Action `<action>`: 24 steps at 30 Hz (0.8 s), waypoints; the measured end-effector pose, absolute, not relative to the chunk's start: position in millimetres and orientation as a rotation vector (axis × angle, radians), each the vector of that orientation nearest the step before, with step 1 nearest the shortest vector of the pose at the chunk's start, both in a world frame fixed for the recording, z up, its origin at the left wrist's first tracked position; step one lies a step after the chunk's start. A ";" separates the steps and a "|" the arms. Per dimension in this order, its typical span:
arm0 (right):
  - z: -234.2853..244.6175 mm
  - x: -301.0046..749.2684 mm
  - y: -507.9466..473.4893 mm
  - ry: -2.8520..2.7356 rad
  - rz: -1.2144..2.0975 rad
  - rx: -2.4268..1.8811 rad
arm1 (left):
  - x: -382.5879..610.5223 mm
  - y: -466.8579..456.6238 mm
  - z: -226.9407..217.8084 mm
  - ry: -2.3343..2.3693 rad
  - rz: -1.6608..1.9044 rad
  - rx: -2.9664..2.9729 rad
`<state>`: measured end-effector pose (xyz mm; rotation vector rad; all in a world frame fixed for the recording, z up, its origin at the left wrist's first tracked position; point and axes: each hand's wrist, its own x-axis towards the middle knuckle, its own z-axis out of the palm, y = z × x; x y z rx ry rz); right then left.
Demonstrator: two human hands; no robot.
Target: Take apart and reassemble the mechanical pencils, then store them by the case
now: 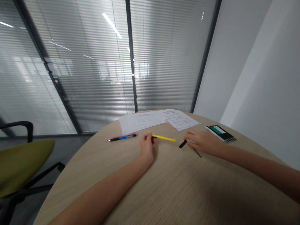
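My left hand (147,148) rests on the round wooden table (164,187) with its fingers pinched on the near end of a yellow pen (164,137), which lies pointing right. My right hand (202,142) lies on the table to the right, fingers curled around a small black piece (183,144), perhaps a pen cap. A thin dark rod (197,152) sticks out below that hand. A blue and black pen (123,137) and a pinkish pencil lie together left of my left hand.
Printed paper sheets (154,120) lie at the table's far edge. A black box of pens with a green label (220,133) sits at the right. A green office chair (21,159) stands to the left. Glass walls with blinds stand behind.
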<state>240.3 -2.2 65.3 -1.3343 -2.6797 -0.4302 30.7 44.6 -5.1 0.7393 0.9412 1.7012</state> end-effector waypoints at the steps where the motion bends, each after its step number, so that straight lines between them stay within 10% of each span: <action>1: 65.9 232.9 -3.6 -2.730 -0.471 -1.346 | 29.7 44.9 -4.9 0.970 1.729 0.751; 24: 39.9 214.4 11.0 -2.606 -0.071 -1.264 | 27.9 50.4 -7.9 0.991 1.788 0.710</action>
